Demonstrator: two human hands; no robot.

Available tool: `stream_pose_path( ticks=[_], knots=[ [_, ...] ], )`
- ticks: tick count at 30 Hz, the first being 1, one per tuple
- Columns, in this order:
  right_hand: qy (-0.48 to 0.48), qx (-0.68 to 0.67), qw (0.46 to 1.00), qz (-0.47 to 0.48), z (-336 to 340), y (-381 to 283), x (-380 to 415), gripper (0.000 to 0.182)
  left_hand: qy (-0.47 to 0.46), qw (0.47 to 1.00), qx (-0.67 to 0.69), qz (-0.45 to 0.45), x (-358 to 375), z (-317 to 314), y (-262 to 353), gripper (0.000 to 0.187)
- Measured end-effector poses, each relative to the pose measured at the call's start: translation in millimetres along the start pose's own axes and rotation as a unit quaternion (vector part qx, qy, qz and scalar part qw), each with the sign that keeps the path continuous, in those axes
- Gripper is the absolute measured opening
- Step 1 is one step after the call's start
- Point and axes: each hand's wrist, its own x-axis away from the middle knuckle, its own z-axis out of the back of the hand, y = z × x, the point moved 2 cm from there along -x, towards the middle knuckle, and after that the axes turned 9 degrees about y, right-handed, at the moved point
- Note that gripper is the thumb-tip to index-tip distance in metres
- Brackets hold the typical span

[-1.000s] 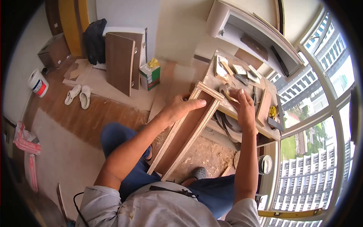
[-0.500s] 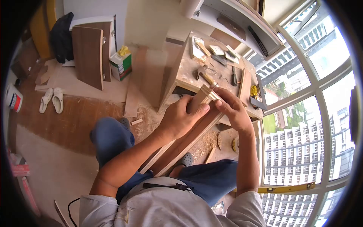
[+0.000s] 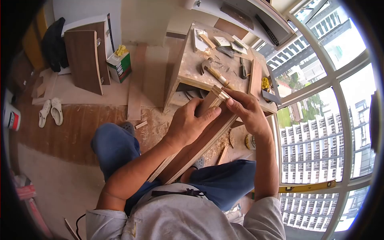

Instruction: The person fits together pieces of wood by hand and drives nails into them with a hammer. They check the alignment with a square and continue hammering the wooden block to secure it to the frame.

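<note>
Two long brown wooden boards, joined at the far end, form a wooden piece (image 3: 196, 150) that runs from my lap up toward the workbench. My left hand (image 3: 194, 122) is wrapped round its far end from the left, thumb on top. On the right side of the same end, my right hand (image 3: 247, 110) grips the corner with its thumb and fingers. A thin nail or pin, too small to tell which, sticks up near my right fingertips. Just beyond, a hammer (image 3: 216, 74) lies on the workbench (image 3: 188, 66).
Pliers (image 3: 243, 69), wood scraps and a yellow item (image 3: 265, 83) are on the bench. Cabinet panels (image 3: 84, 60) and a green box (image 3: 120, 66) stand at the back left. White clogs (image 3: 51, 113) are on the floor. A yellow level (image 3: 312, 187) lies by the window.
The view has shifted, so the bench and room appear slightly lower left or higher. Both hands keep their hold on the wooden piece, with the right hand's fingers slightly shifted at the corner.
</note>
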Motion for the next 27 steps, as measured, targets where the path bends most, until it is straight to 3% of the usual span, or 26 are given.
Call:
stream_pose_path(
  ticks=[11, 18, 20, 24, 25, 27],
  knots=[
    [-0.021, -0.016, 1.0, -0.006, 0.7, 8.9, -2.5, 0.059, -0.035, 0.997, 0.049, 0.045, -5.2, -1.2, -11.3, 0.054],
    [-0.023, -0.005, 1.0, -0.004, 1.7, 9.2, -2.6, 0.062, -0.076, 0.996, 0.043, 0.027, -5.8, 2.7, -22.1, 0.059],
    [-0.026, -0.005, 1.0, 0.005, 2.9, 14.4, -2.6, 0.063, -0.144, 0.985, 0.08, 0.046, -8.6, 6.6, -26.8, 0.065],
    [0.067, -0.088, 0.991, -0.074, 21.5, 43.8, -11.9, 0.067, -0.186, 0.97, 0.113, 0.11, -17.5, 10.2, -39.3, 0.064],
    [0.134, -0.064, 0.987, -0.062, 28.0, 50.6, -12.1, 0.062, -0.16, 0.968, 0.147, 0.125, -23.0, 9.9, -53.3, 0.063],
    [0.154, -0.062, 0.982, -0.086, 40.5, 71.7, -11.5, 0.059, -0.142, 0.961, 0.191, 0.143, -32.4, 15.5, -70.1, 0.059]
  ],
)
